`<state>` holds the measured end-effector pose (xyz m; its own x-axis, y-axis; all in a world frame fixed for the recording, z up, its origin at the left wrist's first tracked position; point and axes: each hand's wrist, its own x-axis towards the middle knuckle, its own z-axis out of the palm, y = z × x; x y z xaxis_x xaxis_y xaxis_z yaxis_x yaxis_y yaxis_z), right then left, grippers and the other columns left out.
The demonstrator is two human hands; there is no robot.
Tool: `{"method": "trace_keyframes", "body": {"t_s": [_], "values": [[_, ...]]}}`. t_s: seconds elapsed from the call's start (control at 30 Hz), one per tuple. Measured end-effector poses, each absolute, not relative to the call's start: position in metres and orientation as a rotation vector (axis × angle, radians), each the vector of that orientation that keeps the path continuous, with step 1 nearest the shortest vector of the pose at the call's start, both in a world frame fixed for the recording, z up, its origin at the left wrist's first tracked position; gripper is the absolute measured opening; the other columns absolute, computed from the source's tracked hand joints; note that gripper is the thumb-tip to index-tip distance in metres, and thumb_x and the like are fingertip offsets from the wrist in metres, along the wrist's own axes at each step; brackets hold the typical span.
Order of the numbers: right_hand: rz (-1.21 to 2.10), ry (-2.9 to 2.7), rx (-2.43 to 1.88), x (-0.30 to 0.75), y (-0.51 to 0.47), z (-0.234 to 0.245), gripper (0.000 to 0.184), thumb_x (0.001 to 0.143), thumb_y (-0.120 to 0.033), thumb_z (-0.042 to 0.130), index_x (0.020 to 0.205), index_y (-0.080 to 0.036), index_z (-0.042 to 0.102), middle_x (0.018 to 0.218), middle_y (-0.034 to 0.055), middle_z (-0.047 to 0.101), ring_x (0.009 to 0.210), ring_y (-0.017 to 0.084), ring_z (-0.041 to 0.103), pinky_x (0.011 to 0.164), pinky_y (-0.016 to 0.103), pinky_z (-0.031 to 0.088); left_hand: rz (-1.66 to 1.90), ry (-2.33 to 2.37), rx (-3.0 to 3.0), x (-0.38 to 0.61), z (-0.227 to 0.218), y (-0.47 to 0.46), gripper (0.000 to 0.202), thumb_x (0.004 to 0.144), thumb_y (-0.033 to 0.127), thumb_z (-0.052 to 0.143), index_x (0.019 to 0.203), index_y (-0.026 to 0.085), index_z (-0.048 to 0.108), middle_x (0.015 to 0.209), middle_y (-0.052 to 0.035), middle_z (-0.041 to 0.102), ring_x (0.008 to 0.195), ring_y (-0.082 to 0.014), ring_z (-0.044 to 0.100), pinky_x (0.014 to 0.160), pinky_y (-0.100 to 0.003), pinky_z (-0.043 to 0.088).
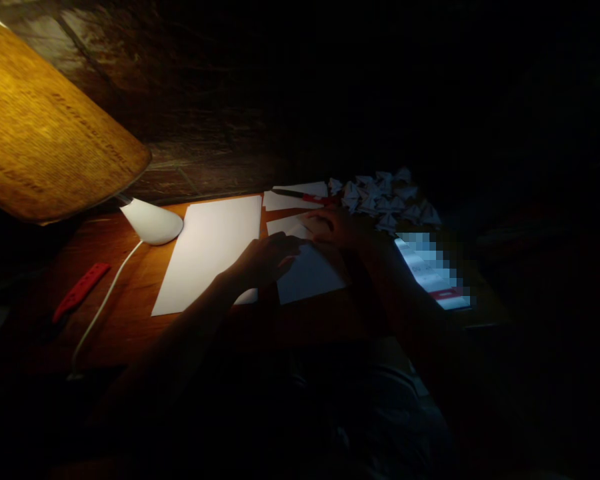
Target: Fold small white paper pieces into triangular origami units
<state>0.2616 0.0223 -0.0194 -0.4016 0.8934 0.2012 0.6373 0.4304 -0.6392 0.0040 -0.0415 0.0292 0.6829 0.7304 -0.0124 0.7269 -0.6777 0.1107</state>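
In the head view, a white sheet of paper (pixel 310 277) lies on the wooden table beneath both my hands. My left hand (pixel 275 255) is closed over its left side, thumb and fingers bent together against the paper. Near the far edge of the same sheet, my right hand (pixel 330 225) has its fingers curled and pressed onto the paper. Dim light hides the exact fingertip contact. Just beyond the right hand, a knife with a red handle (pixel 317 199) and dark blade rests on more white paper (pixel 295 195).
A stack of white paper (pixel 215 247) lies to the left, beside a lit lamp with a tan shade (pixel 55 127) and white base (pixel 153 222). Folded paper pieces (pixel 375 197) are heaped back right. A glowing screen (pixel 425 267) lies right; a red power strip (pixel 83 290) lies left.
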Motion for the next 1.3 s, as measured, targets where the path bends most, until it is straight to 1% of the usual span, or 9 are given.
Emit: {"method": "trace_keyframes", "body": {"t_s": [0.13, 0.3, 0.47, 0.73, 0.9, 0.97, 1.07, 1.2, 1.3], "values": [[0.66, -2.161, -1.267, 0.263, 0.022, -0.018, 0.067, 0.076, -0.023, 0.085, 0.142, -0.024, 0.073, 0.136, 0.0139, 0.07, 0.122, 0.034, 0.067, 0.106, 0.05, 0.054, 0.059, 1.19, 2.822, 0.006, 0.029, -0.042, 0.039, 0.105, 0.025, 0.056, 0.142, 0.027, 0.066, 0.129, -0.0085, 0.076, 0.109, -0.024, 0.069, 0.073, -0.031, 0.053], [0.686, -2.134, -1.243, 0.266, 0.023, -0.019, 0.066, 0.073, -0.023, 0.086, 0.138, -0.019, 0.074, 0.135, 0.0144, 0.073, 0.125, 0.035, 0.067, 0.109, 0.051, 0.054, 0.0, 1.137, 2.908, 0.008, 0.03, -0.044, 0.034, 0.104, 0.022, 0.054, 0.136, 0.024, 0.067, 0.133, -0.0085, 0.074, 0.114, -0.0242, 0.066, 0.071, -0.03, 0.052], [0.715, -2.12, -1.252, 0.266, 0.023, -0.018, 0.061, 0.073, -0.026, 0.088, 0.132, -0.017, 0.076, 0.136, 0.0166, 0.073, 0.126, 0.036, 0.067, 0.111, 0.053, 0.052, -0.023, 1.163, 2.896, 0.011, 0.033, -0.046, 0.047, 0.103, 0.022, 0.052, 0.15, 0.023, 0.059, 0.122, -0.0121, 0.075, 0.109, -0.0268, 0.065, 0.075, -0.034, 0.055], [0.649, -2.185, -1.321, 0.263, 0.015, -0.007, 0.05, 0.079, -0.03, 0.084, 0.127, -0.019, 0.077, 0.135, 0.0137, 0.072, 0.127, 0.034, 0.065, 0.11, 0.049, 0.051, 0.044, 1.069, 2.938, 0.016, 0.031, -0.044, 0.033, 0.1, 0.017, 0.052, 0.129, 0.021, 0.068, 0.123, -0.0108, 0.076, 0.11, -0.0257, 0.065, 0.084, -0.036, 0.058], [0.6, -2.156, -1.379, 0.258, 0.008, -0.005, 0.05, 0.083, -0.04, 0.085, 0.127, -0.019, 0.077, 0.133, 0.0158, 0.072, 0.122, 0.034, 0.067, 0.107, 0.049, 0.053, 0.104, 1.081, 2.865, 0.009, 0.028, -0.044, 0.032, 0.102, 0.021, 0.055, 0.131, 0.021, 0.069, 0.123, -0.011, 0.075, 0.11, -0.0242, 0.067, 0.086, -0.035, 0.059], [0.601, -2.146, -1.362, 0.257, 0.008, -0.007, 0.049, 0.082, -0.038, 0.085, 0.127, -0.019, 0.077, 0.134, 0.0159, 0.072, 0.124, 0.034, 0.066, 0.108, 0.05, 0.052, 0.155, 1.087, 2.832, 0.004, 0.027, -0.044, 0.032, 0.103, 0.023, 0.055, 0.13, 0.022, 0.071, 0.127, -0.0109, 0.075, 0.109, -0.0228, 0.069, 0.086, -0.034, 0.061], [0.604, -2.145, -1.34, 0.258, 0.011, -0.011, 0.05, 0.08, -0.032, 0.085, 0.127, -0.019, 0.076, 0.134, 0.015, 0.072, 0.126, 0.034, 0.065, 0.11, 0.049, 0.05, 0.241, 1.017, 2.798, -0.003, 0.028, -0.042, 0.033, 0.105, 0.021, 0.053, 0.129, 0.023, 0.075, 0.139, -0.009, 0.073, 0.118, -0.0214, 0.069, 0.096, -0.036, 0.062], [0.599, -2.131, -1.347, 0.259, 0.015, -0.015, 0.05, 0.077, -0.032, 0.084, 0.125, -0.019, 0.076, 0.133, 0.0141, 0.072, 0.125, 0.034, 0.065, 0.11, 0.049, 0.05, 0.297, 0.944, 2.791, -0.008, 0.029, -0.037, 0.035, 0.106, 0.018, 0.052, 0.128, 0.024, 0.079, 0.138, -0.0079, 0.075, 0.129, -0.023, 0.067, 0.112, -0.043, 0.059], [0.603, -2.126, -1.347, 0.258, 0.014, -0.014, 0.049, 0.077, -0.032, 0.083, 0.124, -0.022, 0.076, 0.132, 0.0129, 0.072, 0.123, 0.034, 0.066, 0.108, 0.05, 0.052, 0.293, 0.963, 2.791, -0.008, 0.029, -0.035, 0.033, 0.105, 0.019, 0.055, 0.124, 0.025, 0.081, 0.136, -0.0085, 0.076, 0.128, -0.0241, 0.067, 0.113, -0.045, 0.058]]}}
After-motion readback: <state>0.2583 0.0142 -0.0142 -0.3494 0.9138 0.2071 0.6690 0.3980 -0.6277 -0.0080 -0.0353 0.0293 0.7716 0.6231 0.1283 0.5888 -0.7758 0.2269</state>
